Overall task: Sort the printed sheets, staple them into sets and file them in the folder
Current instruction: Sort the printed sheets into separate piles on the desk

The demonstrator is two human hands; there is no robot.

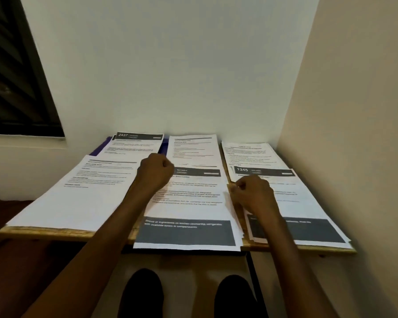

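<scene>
Several printed sheets cover a small wooden table (62, 232). A sheet headed 2437 (133, 143) lies at the back left on a purple folder (98, 148). My left hand (155, 172) is curled into a fist over the top left corner of the middle front sheet (189, 216), which has a grey band at its foot; nothing shows in that hand. My right hand (254, 195) is curled at the left edge of the sheet headed 1345 (303, 203), thumb and forefinger pinched at that edge. No stapler is in view.
Three more sheets lie at front left (78, 191), back middle (193, 150) and back right (248, 152). Walls close in behind and to the right. A dark window (14, 83) is at left. My feet (140, 294) stand under the table.
</scene>
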